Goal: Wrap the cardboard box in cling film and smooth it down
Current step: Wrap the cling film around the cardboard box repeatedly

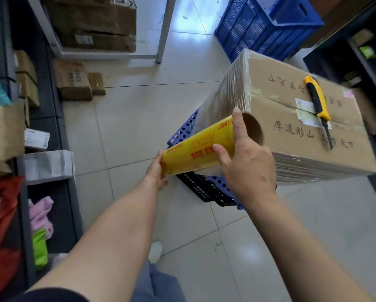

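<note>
Holding the cling film roll [201, 147] at both ends, your left hand [157, 171] and right hand [245, 162] gripping, film stretched onto the cardboard box [291, 118].

Arms outstretched — left hand [157, 170] and right hand [249, 171] (fingers [238, 127] curled) grip the roll [200, 149].

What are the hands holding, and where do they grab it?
Both hold the yellow cling film roll. The left hand grips its lower end, and the right hand grips its upper, open end.
</note>
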Tool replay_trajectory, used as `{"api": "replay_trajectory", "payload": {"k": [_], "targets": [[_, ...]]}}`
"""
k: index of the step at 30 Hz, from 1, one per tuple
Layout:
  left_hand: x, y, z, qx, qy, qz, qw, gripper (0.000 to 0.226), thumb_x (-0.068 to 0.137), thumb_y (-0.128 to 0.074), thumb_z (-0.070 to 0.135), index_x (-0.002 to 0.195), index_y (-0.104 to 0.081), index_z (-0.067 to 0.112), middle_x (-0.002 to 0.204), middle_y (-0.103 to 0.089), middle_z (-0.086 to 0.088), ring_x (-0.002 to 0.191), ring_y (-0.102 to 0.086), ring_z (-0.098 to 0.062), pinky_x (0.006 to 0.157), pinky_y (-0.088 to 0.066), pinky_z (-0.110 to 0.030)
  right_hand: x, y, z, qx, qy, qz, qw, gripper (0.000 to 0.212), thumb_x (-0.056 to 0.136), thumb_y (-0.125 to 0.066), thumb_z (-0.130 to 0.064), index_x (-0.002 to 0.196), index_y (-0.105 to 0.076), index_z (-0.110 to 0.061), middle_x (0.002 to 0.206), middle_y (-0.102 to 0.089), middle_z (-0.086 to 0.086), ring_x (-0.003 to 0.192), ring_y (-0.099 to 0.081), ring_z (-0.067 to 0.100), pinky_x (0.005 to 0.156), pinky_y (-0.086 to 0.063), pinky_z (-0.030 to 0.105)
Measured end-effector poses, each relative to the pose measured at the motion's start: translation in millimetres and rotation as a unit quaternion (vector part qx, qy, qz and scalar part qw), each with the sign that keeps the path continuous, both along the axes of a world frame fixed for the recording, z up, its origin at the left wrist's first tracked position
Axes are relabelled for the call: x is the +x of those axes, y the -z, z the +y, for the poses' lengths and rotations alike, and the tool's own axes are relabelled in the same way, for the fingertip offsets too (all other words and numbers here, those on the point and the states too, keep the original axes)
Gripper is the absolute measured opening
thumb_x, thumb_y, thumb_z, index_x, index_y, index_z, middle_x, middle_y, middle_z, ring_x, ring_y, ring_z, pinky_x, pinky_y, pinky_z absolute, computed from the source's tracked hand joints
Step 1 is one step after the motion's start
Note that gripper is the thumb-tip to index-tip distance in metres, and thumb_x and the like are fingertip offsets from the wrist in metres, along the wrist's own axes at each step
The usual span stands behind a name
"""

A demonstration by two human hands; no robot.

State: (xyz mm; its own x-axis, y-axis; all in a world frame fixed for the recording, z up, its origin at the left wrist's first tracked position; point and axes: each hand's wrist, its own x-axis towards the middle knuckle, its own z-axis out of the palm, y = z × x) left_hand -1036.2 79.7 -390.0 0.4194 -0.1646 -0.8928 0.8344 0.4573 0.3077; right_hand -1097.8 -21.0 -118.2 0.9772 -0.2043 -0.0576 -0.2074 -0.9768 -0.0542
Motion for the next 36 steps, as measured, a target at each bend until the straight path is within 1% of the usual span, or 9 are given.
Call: {"api": "replay_trajectory", "payload": {"k": [4, 9, 13, 18, 21, 25, 28, 31, 36], "targets": [[1, 0, 1, 0.009, -0.007, 0.008, 1.0, 0.067, 0.078, -0.062, 0.056, 0.133, -0.049, 0.023, 0.138, -0.049, -0.003, 0.129, -0.043, -0.023, 0.112, -0.025, -0.049, 0, 6, 6, -0.007, -0.006, -0.017, 1.0, 0.078, 0.094, -0.05, -0.039, 0.152, -0.004, -0.016, 0.134, -0.044, 0.006, 0.092, -0.055, 0.03, 0.078, -0.041, 0.038], [2, -5, 5, -0.024, -0.026, 0.007, 0.999, 0.039, 0.085, -0.058, 0.041, 0.119, -0.053, 0.022, 0.129, -0.055, -0.005, 0.117, -0.049, -0.023, 0.11, -0.025, -0.046, -8, 2, 10, 0.021, 0.01, -0.022, 0.999, 0.073, 0.096, -0.048, -0.035, 0.152, -0.005, -0.018, 0.104, -0.062, 0.007, 0.077, -0.052, 0.03, 0.076, -0.041, 0.04], [-5, -5, 7, -0.02, -0.016, 0.012, 1.0, 0.042, 0.08, -0.057, 0.039, 0.118, -0.055, 0.021, 0.127, -0.056, -0.009, 0.116, -0.051, -0.025, 0.104, -0.031, -0.05, -11, -3, 7, 0.003, 0.025, 0.012, 1.0, 0.07, 0.098, -0.041, -0.039, 0.152, 0.002, -0.025, 0.077, -0.043, -0.003, 0.07, -0.04, 0.021, 0.074, -0.041, 0.036], [-19, -5, 6, -0.007, -0.02, 0.022, 1.0, 0.048, 0.078, -0.058, 0.045, 0.119, -0.053, 0.022, 0.129, -0.054, -0.009, 0.118, -0.051, -0.025, 0.106, -0.03, -0.053, -22, -2, -1, -0.009, 0.012, -0.001, 1.0, 0.069, 0.097, -0.043, -0.039, 0.152, -0.002, -0.028, 0.077, -0.045, -0.001, 0.071, -0.041, 0.022, 0.07, -0.039, 0.036], [-30, -5, 0, 0.008, -0.017, 0.011, 1.0, 0.068, 0.078, -0.056, 0.065, 0.133, -0.045, 0.027, 0.131, -0.05, -0.005, 0.125, -0.047, -0.025, 0.111, -0.024, -0.054, -33, 4, -9, -0.029, -0.019, -0.024, 0.999, 0.071, 0.095, -0.049, -0.037, 0.152, -0.009, -0.022, 0.101, -0.063, 0.004, 0.07, -0.049, 0.026, 0.067, -0.037, 0.036], [-51, -6, -13, 0.008, -0.017, 0.003, 1.0, 0.073, 0.079, -0.056, 0.065, 0.139, -0.039, 0.027, 0.14, -0.046, -0.005, 0.131, -0.04, -0.025, 0.113, -0.02, -0.052, -53, 17, -22, -0.033, -0.055, -0.035, 0.997, 0.081, 0.09, -0.056, -0.037, 0.152, -0.01, -0.015, 0.138, -0.051, 0.009, 0.102, -0.059, 0.032, 0.083, -0.043, 0.041], [-65, -3, -22, 0.001, -0.031, 0.005, 1.0, 0.073, 0.076, -0.057, 0.066, 0.136, -0.043, 0.026, 0.137, -0.049, -0.006, 0.129, -0.042, -0.025, 0.11, -0.022, -0.051, -57, 17, -31, -0.018, -0.089, -0.025, 0.996, 0.087, 0.09, -0.052, -0.043, 0.152, 0.004, -0.018, 0.157, -0.021, 0.005, 0.137, -0.032, 0.025, 0.104, -0.03, 0.041], [-76, -1, -28, 0.006, -0.043, 0.007, 0.999, 0.069, 0.077, -0.055, 0.066, 0.134, -0.045, 0.027, 0.133, -0.05, -0.006, 0.126, -0.044, -0.027, 0.11, -0.024, -0.051, -55, 16, -40, -0.031, -0.124, -0.003, 0.992, 0.09, 0.092, -0.047, -0.048, 0.15, 0.015, -0.02, 0.16, -0.004, 0.002, 0.144, -0.014, 0.021, 0.111, -0.02, 0.039], [-84, -2, -35, 0.01, -0.055, 0.005, 0.998, 0.048, 0.083, -0.054, 0.058, 0.12, -0.052, 0.028, 0.113, -0.054, -0.004, 0.112, -0.051, -0.025, 0.11, -0.023, -0.05, -61, 14, -52, -0.059, -0.157, 0.008, 0.986, 0.089, 0.094, -0.044, -0.047, 0.148, 0.022, -0.02, 0.16, 0.004, 0.002, 0.145, -0.012, 0.021, 0.114, -0.015, 0.038]]}}
